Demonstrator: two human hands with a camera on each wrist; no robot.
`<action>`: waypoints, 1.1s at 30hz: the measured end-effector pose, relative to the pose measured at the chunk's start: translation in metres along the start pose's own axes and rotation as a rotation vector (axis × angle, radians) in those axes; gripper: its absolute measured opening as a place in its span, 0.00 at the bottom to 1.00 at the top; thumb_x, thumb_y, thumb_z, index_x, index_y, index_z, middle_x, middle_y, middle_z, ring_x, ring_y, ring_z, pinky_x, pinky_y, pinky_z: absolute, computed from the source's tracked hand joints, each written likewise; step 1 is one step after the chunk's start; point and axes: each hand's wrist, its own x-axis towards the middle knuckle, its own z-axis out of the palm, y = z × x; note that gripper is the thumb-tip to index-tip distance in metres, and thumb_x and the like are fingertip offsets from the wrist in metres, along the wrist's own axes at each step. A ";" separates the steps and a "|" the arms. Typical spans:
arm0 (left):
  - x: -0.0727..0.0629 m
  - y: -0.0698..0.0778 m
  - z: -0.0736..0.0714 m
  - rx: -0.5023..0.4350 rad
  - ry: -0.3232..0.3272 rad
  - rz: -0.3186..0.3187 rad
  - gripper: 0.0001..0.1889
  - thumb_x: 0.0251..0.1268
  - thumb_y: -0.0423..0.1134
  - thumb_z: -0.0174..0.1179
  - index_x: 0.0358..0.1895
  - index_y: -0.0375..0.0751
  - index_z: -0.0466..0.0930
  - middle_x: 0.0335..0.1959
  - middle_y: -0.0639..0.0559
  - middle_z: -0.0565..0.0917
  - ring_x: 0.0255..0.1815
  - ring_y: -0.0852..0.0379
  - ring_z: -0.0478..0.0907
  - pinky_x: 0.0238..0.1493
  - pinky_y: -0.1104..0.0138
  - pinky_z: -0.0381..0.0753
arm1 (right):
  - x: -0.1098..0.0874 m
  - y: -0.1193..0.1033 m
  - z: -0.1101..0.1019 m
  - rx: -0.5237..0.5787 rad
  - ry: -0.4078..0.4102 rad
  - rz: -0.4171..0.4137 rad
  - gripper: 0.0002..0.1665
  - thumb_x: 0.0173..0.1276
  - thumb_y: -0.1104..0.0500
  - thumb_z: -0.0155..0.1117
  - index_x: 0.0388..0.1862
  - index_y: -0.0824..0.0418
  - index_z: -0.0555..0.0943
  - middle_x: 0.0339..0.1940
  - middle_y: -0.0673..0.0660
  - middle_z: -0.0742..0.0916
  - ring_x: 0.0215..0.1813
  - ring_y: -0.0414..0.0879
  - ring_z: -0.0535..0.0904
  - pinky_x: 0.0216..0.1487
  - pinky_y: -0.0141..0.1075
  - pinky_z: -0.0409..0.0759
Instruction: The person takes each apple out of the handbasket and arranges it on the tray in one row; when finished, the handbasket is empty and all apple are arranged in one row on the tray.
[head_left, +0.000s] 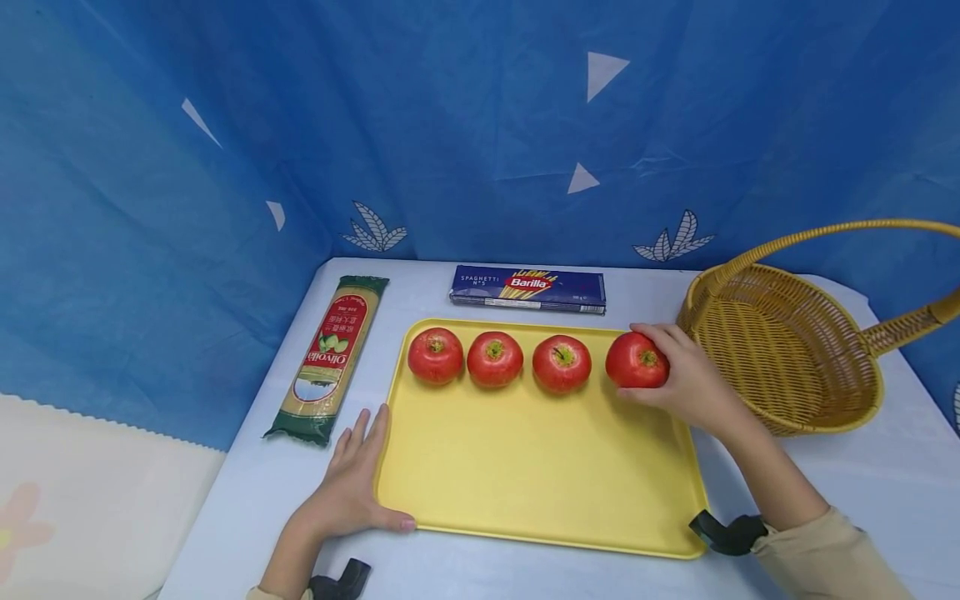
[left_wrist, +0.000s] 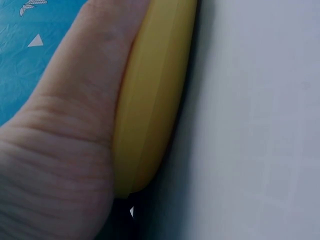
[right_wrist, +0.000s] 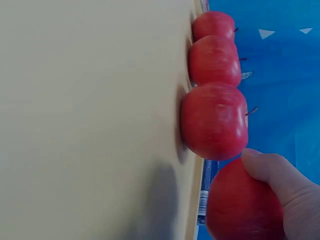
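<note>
My right hand [head_left: 693,379] grips a red apple [head_left: 632,361] at the back right corner of the yellow tray [head_left: 525,458]. Its thumb and fingers curl round the apple's right side. In the right wrist view this held apple [right_wrist: 240,205] stands off from the tray surface, where a shadow falls. Three more red apples, among them the nearest one [head_left: 562,364], sit in a row along the tray's back edge, stems up. At the tray's front left corner my left hand [head_left: 352,483] rests with straight, spread fingers against the rim; the left wrist view shows the yellow tray side [left_wrist: 155,100] beside it.
A brown wicker basket [head_left: 847,392] with a tall handle stands right of the tray. Behind the tray lies a blue spaghetti box [head_left: 480,283]. A pasta packet [head_left: 330,358] with green ends lies to the left. Blue cloth [head_left: 480,125] hangs behind the white table.
</note>
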 end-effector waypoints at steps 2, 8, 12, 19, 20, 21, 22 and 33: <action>0.000 0.000 0.000 -0.003 0.003 0.001 0.84 0.18 0.74 0.77 0.81 0.48 0.31 0.83 0.42 0.39 0.83 0.41 0.28 0.78 0.39 0.32 | 0.001 0.002 0.004 -0.006 -0.020 0.005 0.57 0.48 0.43 0.82 0.74 0.57 0.66 0.63 0.63 0.74 0.60 0.63 0.74 0.53 0.63 0.81; 0.000 0.000 0.000 -0.008 0.015 0.020 0.83 0.19 0.74 0.77 0.81 0.46 0.33 0.83 0.40 0.40 0.83 0.40 0.29 0.77 0.38 0.32 | 0.004 0.005 0.013 -0.014 -0.080 0.024 0.58 0.48 0.43 0.82 0.75 0.58 0.65 0.65 0.65 0.74 0.61 0.65 0.75 0.55 0.64 0.80; 0.000 0.000 0.000 -0.009 0.006 0.007 0.83 0.19 0.74 0.77 0.81 0.47 0.32 0.83 0.42 0.40 0.83 0.41 0.29 0.78 0.39 0.32 | 0.004 0.007 0.017 -0.027 -0.109 0.035 0.59 0.49 0.41 0.81 0.75 0.57 0.64 0.68 0.66 0.72 0.63 0.67 0.74 0.56 0.65 0.79; -0.001 0.000 0.000 -0.007 0.000 0.003 0.83 0.20 0.74 0.77 0.81 0.46 0.32 0.83 0.41 0.40 0.83 0.40 0.29 0.77 0.38 0.32 | 0.003 0.007 0.021 -0.028 -0.133 0.054 0.62 0.49 0.37 0.80 0.78 0.55 0.61 0.70 0.67 0.70 0.65 0.68 0.72 0.57 0.66 0.77; -0.001 0.000 0.000 -0.006 -0.001 -0.002 0.83 0.19 0.74 0.77 0.81 0.47 0.32 0.83 0.42 0.40 0.83 0.40 0.29 0.77 0.38 0.32 | 0.004 0.007 0.022 -0.028 -0.132 0.052 0.62 0.49 0.37 0.79 0.78 0.55 0.61 0.71 0.67 0.70 0.65 0.69 0.71 0.57 0.66 0.77; -0.001 0.000 0.000 -0.008 -0.001 -0.001 0.83 0.20 0.74 0.77 0.81 0.47 0.32 0.83 0.41 0.40 0.83 0.40 0.29 0.77 0.37 0.31 | 0.004 0.008 0.022 -0.026 -0.131 0.050 0.62 0.49 0.37 0.79 0.78 0.55 0.60 0.71 0.67 0.70 0.65 0.69 0.71 0.57 0.66 0.77; -0.001 0.000 0.000 -0.007 -0.002 -0.006 0.83 0.19 0.74 0.77 0.81 0.47 0.32 0.83 0.41 0.40 0.83 0.40 0.29 0.77 0.38 0.32 | 0.004 0.008 0.023 -0.025 -0.129 0.047 0.62 0.49 0.37 0.79 0.78 0.55 0.60 0.71 0.67 0.71 0.65 0.68 0.71 0.57 0.66 0.77; 0.000 0.000 0.000 -0.007 -0.010 -0.002 0.83 0.20 0.74 0.77 0.81 0.48 0.31 0.83 0.42 0.39 0.83 0.40 0.28 0.77 0.38 0.31 | 0.002 0.012 0.026 -0.020 -0.113 0.030 0.64 0.51 0.38 0.78 0.81 0.53 0.55 0.73 0.67 0.69 0.67 0.68 0.66 0.57 0.67 0.76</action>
